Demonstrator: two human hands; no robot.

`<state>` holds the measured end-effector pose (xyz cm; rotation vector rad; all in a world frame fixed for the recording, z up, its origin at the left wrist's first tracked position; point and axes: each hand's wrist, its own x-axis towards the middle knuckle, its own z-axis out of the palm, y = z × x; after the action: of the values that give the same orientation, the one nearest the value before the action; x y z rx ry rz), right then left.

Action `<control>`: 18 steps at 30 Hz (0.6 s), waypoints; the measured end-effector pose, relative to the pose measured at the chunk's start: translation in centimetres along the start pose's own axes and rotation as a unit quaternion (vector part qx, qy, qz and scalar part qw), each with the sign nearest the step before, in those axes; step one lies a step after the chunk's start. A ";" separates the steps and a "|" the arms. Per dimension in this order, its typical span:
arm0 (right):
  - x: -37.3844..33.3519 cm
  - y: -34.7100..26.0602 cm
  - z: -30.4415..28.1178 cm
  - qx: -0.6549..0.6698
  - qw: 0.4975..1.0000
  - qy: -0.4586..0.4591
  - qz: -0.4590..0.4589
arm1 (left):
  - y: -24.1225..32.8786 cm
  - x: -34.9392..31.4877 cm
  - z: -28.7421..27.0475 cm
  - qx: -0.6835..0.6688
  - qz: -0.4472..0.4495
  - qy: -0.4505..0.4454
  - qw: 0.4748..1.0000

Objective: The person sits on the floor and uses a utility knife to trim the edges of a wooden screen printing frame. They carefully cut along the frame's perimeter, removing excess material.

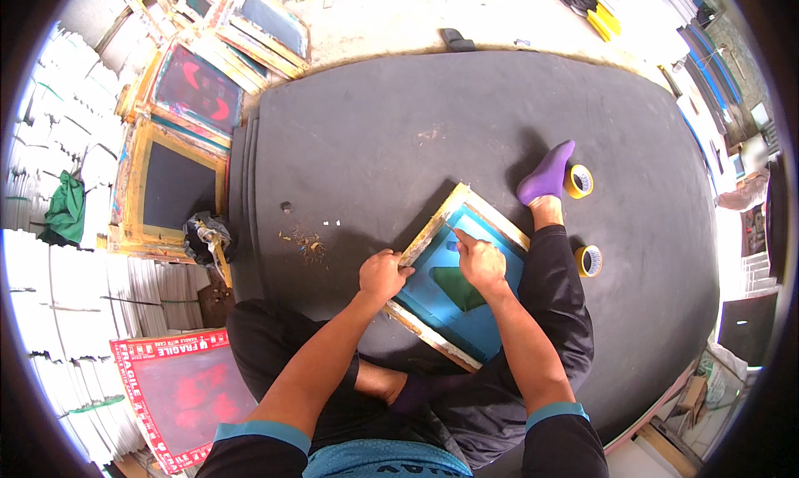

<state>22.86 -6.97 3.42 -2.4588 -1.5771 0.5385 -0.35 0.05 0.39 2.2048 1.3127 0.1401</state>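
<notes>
And there lie the scraps [310,245] on our dark mat [399,120]; our left hand [383,276] clamps the wooden frame [495,216], seemingly to steady it, cornerwise before our lap, perhaps for easy reach. Our right hand [483,263] curls over the blue mesh [416,291], any grip unclear! Tape rolls [569,183] wait beyond, apparently kept handy.

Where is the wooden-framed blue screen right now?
In the head view, the wooden-framed blue screen sits just right of centre, with the left hand at its left edge and the right hand over its face.
</notes>
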 end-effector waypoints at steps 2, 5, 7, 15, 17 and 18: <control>0.2 -0.2 -0.2 0.004 1.000 -0.029 0.004 | -0.8 -0.1 0.9 0.002 0.017 0.029 0.999; 0.1 -0.2 -0.2 0.004 0.999 -0.037 0.009 | 0.0 -0.1 -0.1 0.008 -0.017 -0.019 1.000; -0.1 -0.2 -0.5 0.008 1.000 -0.029 0.007 | -0.3 0.0 0.4 0.008 -0.006 -0.005 1.000; 0.1 -0.5 -1.1 -0.023 0.999 -0.040 0.003 | 0.0 0.0 0.2 -0.009 0.005 0.014 1.000; 0.2 -0.6 -1.5 -0.034 0.999 -0.042 0.003 | 0.2 0.1 0.0 -0.007 0.007 0.010 1.000; 0.3 -0.8 -1.3 -0.034 0.998 -0.044 -0.002 | -0.1 0.0 0.1 -0.003 0.007 0.008 1.000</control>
<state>22.83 -6.34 4.81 -2.5127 -1.6602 0.6100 -0.37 0.07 0.30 2.2124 1.3051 0.1673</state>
